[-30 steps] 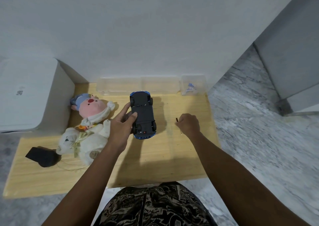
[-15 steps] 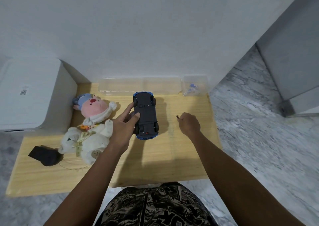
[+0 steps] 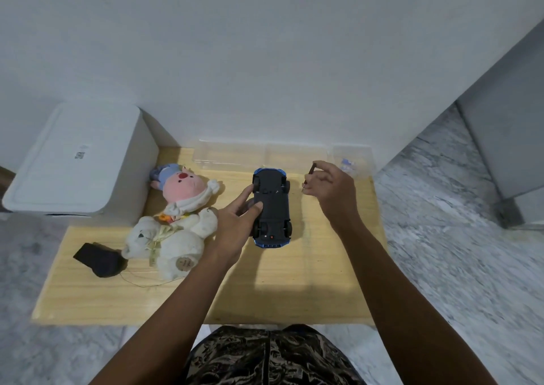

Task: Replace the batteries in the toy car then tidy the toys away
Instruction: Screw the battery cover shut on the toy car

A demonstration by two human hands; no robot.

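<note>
The blue plastic toy car [image 3: 272,208] lies upside down, black underside and four wheels up, on the pale wooden table [image 3: 294,281]. The left hand [image 3: 235,223] grips its side; right of it, the right hand [image 3: 335,187] pinches a thin dark screwdriver [image 3: 309,174].

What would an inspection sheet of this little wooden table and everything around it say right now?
Surface: low wooden table against a white wall, near part bare.
Job's things: blue toy car lying upside down; thin screwdriver; clear trays along the wall, small clear box holding something blue and white.
Clutter: pink plush, white teddy, black object.
Grippers: left hand steadies the car; right hand pinches the screwdriver, raised beside the car.
Cables: thin string by the black object.
Surroundings: white lidded bin on the left, grey marble floor.
</note>
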